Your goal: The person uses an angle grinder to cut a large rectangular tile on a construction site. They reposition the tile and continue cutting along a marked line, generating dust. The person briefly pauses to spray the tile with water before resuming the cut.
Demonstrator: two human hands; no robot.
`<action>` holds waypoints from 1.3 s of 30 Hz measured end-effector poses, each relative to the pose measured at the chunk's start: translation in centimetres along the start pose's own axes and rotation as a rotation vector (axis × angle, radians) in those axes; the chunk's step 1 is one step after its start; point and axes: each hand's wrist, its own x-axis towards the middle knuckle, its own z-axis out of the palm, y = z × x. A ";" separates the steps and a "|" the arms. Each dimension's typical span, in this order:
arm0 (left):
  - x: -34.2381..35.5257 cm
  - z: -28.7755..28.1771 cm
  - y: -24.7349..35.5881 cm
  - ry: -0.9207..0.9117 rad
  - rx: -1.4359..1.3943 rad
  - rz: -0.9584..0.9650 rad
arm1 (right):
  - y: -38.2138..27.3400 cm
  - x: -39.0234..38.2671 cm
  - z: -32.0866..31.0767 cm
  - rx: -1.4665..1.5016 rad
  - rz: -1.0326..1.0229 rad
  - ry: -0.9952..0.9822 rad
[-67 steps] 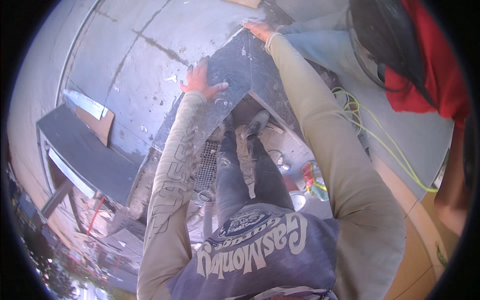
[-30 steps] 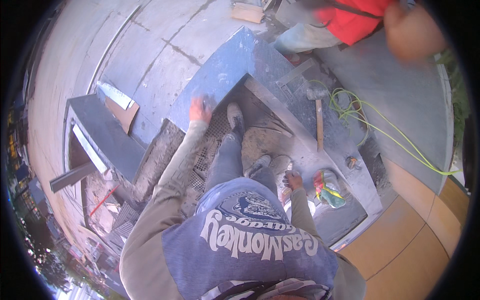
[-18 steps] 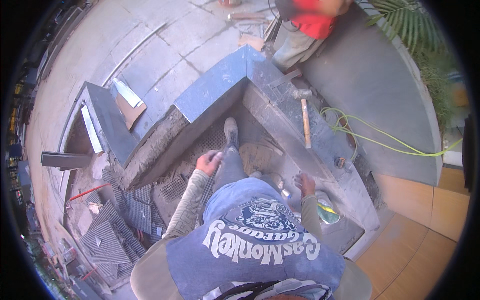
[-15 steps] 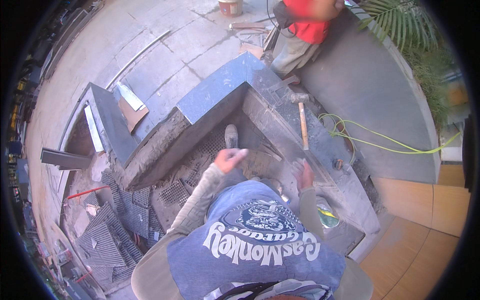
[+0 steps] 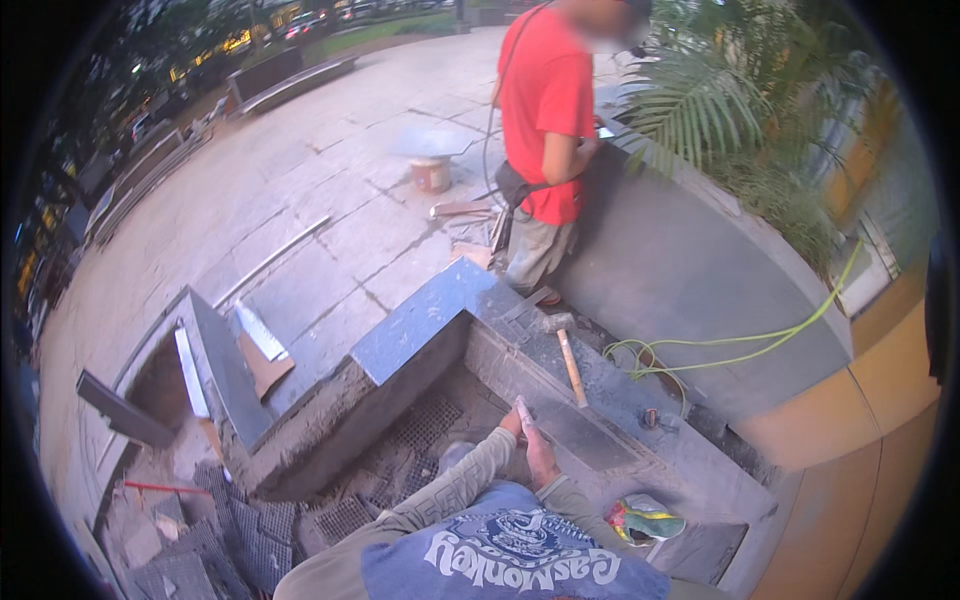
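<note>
Hammer (image 5: 571, 365) lies on the dark stone ledge (image 5: 615, 420), ahead and to the right of both hands, neither touching it. Long axis runs mostly away from the person: head at the far end, wooden handle angling back, butt nearest and slightly right. Right hand (image 5: 541, 457) is the nearer one, below and left of the butt; left hand (image 5: 511, 422) is further left of the hammer, against the right. Fingers of the two meet and bunch together near the tips (can't tell if anything thin is pinched between them, too small and blurred). Line from fingers to handle butt goes right and slightly forward, short gap. Right of the butt: small roundish object (image 5: 652, 419), same ledge. Right of the hammer: yellow-green cord (image 5: 740, 343). Nearer than the hammer: coloured bag (image 5: 645, 520). Left of it: blue-grey slab (image 5: 425, 325), black grid mat (image 5: 430, 422) lower down. Beyond it: co-worker in red (image 5: 548, 110), bucket (image 5: 431, 176) further left.
</note>
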 end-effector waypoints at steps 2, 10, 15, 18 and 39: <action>-0.8 3.1 1.4 -0.179 -0.528 -0.215 | 2.0 1.3 -2.9 -0.331 -0.147 0.075; -12.1 6.9 14.9 -0.868 -0.322 -0.357 | 5.1 -1.3 -13.1 0.533 0.561 0.338; -6.3 5.4 5.7 -0.603 0.828 0.202 | 5.8 -0.1 -5.2 0.939 0.247 0.611; -4.4 6.4 3.0 -0.661 1.086 0.461 | 6.1 -2.9 -4.1 1.089 0.131 0.636; -0.5 1.9 0.6 -1.320 1.222 -0.316 | 37.2 -30.5 19.6 0.464 1.007 1.665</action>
